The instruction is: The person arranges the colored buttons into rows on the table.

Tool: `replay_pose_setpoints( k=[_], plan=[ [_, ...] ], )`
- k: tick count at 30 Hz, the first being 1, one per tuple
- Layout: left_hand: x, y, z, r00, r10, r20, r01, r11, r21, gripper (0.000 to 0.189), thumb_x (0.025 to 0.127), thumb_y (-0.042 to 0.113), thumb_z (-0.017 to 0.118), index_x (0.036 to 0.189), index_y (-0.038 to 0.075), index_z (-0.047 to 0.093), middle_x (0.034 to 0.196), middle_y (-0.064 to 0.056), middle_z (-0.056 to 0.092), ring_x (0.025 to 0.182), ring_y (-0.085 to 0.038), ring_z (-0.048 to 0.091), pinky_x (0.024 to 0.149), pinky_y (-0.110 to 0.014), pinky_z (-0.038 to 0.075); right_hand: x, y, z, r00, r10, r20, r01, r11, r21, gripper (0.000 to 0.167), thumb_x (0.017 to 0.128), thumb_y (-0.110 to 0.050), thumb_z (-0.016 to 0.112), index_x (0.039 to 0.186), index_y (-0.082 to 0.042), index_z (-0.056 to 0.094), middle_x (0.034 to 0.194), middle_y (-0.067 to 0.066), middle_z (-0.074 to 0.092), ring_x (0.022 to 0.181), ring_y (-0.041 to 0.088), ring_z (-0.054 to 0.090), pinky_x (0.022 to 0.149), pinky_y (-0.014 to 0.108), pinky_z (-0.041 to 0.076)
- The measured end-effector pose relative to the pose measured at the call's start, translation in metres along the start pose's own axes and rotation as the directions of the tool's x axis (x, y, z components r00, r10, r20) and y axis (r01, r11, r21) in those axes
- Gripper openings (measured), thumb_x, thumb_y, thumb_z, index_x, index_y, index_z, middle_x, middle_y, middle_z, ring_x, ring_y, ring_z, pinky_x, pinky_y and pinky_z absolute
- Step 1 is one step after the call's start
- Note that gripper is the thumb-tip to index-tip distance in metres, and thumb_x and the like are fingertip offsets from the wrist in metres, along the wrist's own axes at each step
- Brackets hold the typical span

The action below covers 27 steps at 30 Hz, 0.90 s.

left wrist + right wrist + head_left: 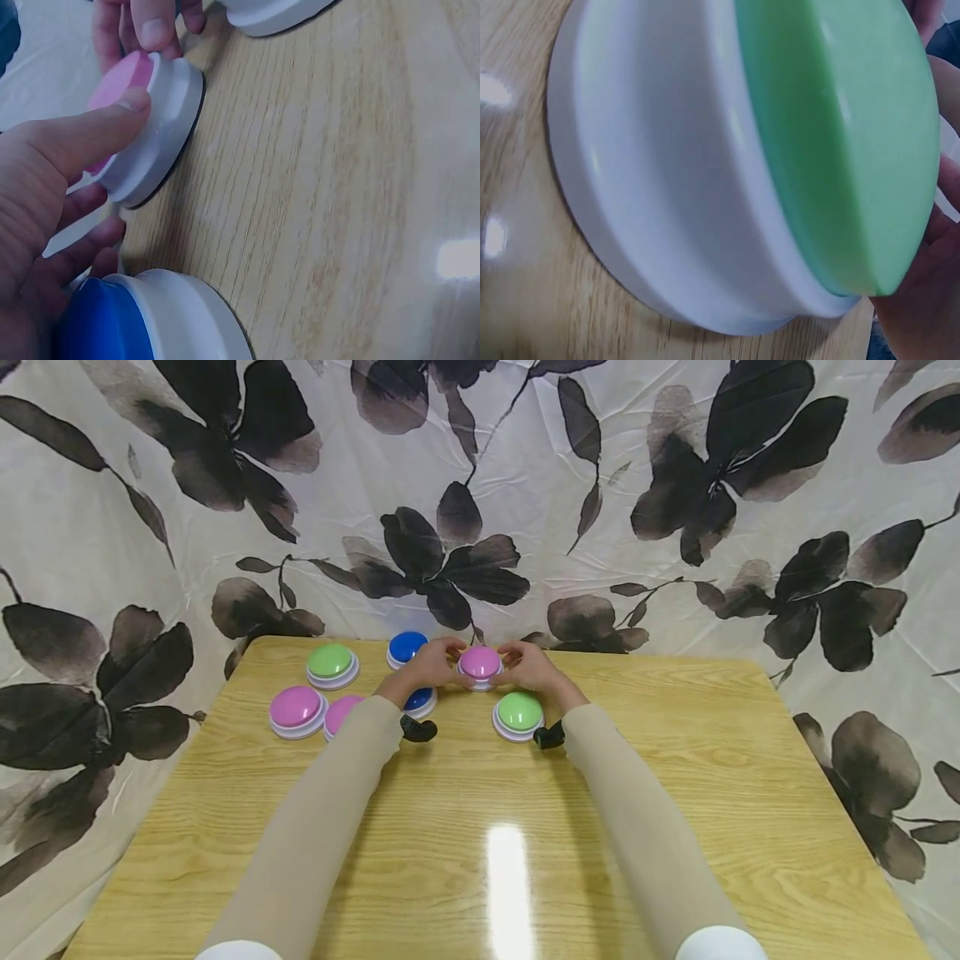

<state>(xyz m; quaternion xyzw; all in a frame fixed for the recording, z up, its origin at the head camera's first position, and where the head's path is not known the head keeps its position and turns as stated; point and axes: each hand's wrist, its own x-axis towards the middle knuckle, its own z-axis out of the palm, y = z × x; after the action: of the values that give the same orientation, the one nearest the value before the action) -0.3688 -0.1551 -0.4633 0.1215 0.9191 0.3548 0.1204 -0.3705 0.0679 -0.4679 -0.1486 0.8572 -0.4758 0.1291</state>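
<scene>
A pink push button (480, 663) with a white base sits near the table's back edge, between both hands. My left hand (433, 664) grips its left side; in the left wrist view the thumb (120, 120) lies on the white rim and the other fingers curl behind. From the right, my right hand (536, 668) holds the same button, its thumb in front. Just below the right hand stands a green button (519, 712), which fills much of the right wrist view and hides most of that hand. Beneath the left wrist is a partly covered blue button (418, 700).
To the left, a green button (330, 662), a pink button (296, 707) and a second pink one (341, 712), partly behind the sleeve, stand on the wooden table (675, 827). Another blue button (407, 647) is at the back edge. A floral cloth (585, 510) hangs behind.
</scene>
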Motion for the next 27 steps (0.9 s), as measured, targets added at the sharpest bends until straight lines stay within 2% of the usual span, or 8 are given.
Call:
replay_pose_setpoints(
  k=[3, 8, 15, 20, 27],
  plan=[
    [0.0024, 0.0006, -0.0007, 1.0, -0.007, 0.009, 0.007, 1.0, 0.008, 0.08, 0.074, 0.034, 0.086, 0.138, 0.005, 0.048, 0.127, -0.014, 0.055, 0.114, -0.028, 0.052, 0.093, -0.039, 0.048, 0.001, 0.0008, 0.0001, 1.0, 0.002, 0.01, -0.002, 1.0, 0.021, 0.062, 0.074, -0.012, 0.085, 0.127, 0.0, 0.056, 0.114, 0.016, 0.059, 0.103, 0.026, 0.056, 0.09, 0.035, 0.047],
    [0.0059, 0.0007, -0.0008, 1.0, 0.005, 0.011, -0.005, 0.999, 0.036, 0.078, 0.073, 0.034, 0.086, 0.136, 0.004, 0.051, 0.125, -0.012, 0.056, 0.113, -0.028, 0.051, 0.099, -0.041, 0.043, 0.0027, 0.0022, -0.0008, 1.0, 0.008, 0.023, -0.009, 1.0, 0.027, 0.063, 0.074, -0.013, 0.085, 0.128, 0.0, 0.055, 0.113, 0.015, 0.059, 0.102, 0.025, 0.055, 0.088, 0.033, 0.047],
    [0.0074, -0.0013, 0.0025, 1.0, 0.007, 0.022, -0.008, 0.998, 0.061, 0.079, 0.072, 0.038, 0.086, 0.136, 0.006, 0.051, 0.127, -0.01, 0.055, 0.112, -0.026, 0.049, 0.099, -0.04, 0.043, 0.0041, 0.0069, 0.0018, 0.998, 0.045, 0.05, -0.047, 0.997, 0.053, 0.069, 0.072, -0.016, 0.087, 0.131, -0.003, 0.054, 0.115, 0.012, 0.059, 0.102, 0.024, 0.053, 0.084, 0.033, 0.046],
    [0.0047, 0.0004, 0.0043, 0.999, 0.007, 0.035, -0.009, 0.998, 0.062, 0.081, 0.072, 0.038, 0.086, 0.137, 0.005, 0.05, 0.127, -0.011, 0.055, 0.112, -0.026, 0.05, 0.1, -0.041, 0.043, 0.0023, 0.0079, 0.0042, 0.998, 0.031, 0.06, -0.032, 0.999, 0.027, 0.07, 0.072, -0.016, 0.088, 0.132, -0.004, 0.054, 0.114, 0.012, 0.059, 0.101, 0.025, 0.053, 0.086, 0.034, 0.045],
    [0.0064, 0.0009, 0.0028, 0.999, 0.02, 0.025, -0.021, 0.997, 0.069, 0.082, 0.072, 0.038, 0.086, 0.137, 0.005, 0.05, 0.128, -0.01, 0.056, 0.112, -0.026, 0.051, 0.099, -0.039, 0.043, 0.0066, 0.0095, 0.0044, 1.0, 0.008, 0.025, -0.008, 1.0, 0.017, 0.07, 0.07, -0.018, 0.089, 0.131, -0.005, 0.057, 0.113, 0.01, 0.062, 0.1, 0.023, 0.054, 0.085, 0.033, 0.046]
  ],
)
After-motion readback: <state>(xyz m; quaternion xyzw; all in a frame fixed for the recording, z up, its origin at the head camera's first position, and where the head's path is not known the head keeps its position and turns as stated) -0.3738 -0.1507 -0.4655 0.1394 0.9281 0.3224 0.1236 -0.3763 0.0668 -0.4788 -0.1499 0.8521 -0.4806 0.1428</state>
